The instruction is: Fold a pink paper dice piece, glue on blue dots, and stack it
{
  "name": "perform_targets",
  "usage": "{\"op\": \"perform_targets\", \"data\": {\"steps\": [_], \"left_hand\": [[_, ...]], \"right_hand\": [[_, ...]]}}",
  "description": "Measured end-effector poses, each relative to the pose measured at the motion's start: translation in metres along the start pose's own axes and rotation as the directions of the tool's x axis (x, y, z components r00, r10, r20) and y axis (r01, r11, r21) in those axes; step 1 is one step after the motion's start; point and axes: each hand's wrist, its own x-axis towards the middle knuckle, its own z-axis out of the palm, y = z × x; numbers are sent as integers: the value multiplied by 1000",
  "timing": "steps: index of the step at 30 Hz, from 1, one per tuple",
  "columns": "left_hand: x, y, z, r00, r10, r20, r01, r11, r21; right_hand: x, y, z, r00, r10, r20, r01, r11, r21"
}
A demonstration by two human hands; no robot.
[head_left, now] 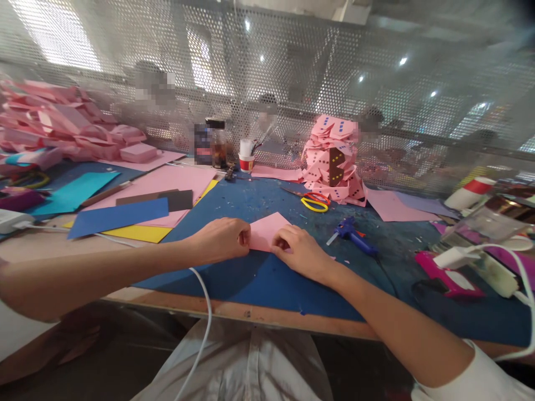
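Near the front edge of the blue surface [254,289], holding a small piece of pink paper [265,233] between two bare hands. With the left hand [228,239], gripping its left side, fingers curled in narrow; with the right hand [298,250], holding its lower right side, thumb and fingertips drawn close. Between them, one pointed corner aimed away from the body; whether folded or flat, impossible to tell.

Just beyond the right hand, lying to its right, a blue glue gun [351,234]. Farther back, scissors with red and yellow handles [315,201], lying before a tall stack of dotted pink pieces [317,159]. Past the left wrist, overlapping one another, a blue strip [121,217], a dark gray strip [180,199], a yellow sheet [142,233] and large pink sheets [175,179]. Left of these, a turquoise sheet [77,192], and behind it a big heap of pink pieces [71,122]. At the back, a dark-lidded jar [218,145] near a red-and-white cup [246,162], both before a perforated metal screen [288,67].
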Motion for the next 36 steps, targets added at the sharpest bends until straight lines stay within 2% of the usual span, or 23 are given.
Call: {"op": "perform_targets", "data": {"steps": [15, 23, 36], "left_hand": [[-4, -10, 0, 1000, -19, -18, 18, 999, -47], [-2, -14, -5, 998, -43, 46, 47, 994, -99], [-1, -18, -2, 997, -66, 39, 68, 996, -56]], "right_hand": [[0, 0, 1, 1000, 9, 1, -9, 1000, 0], [0, 2, 2, 1000, 2, -4, -2, 1000, 12], [-1, 0, 1, 1000, 14, -4, -14, 1000, 6]]}}
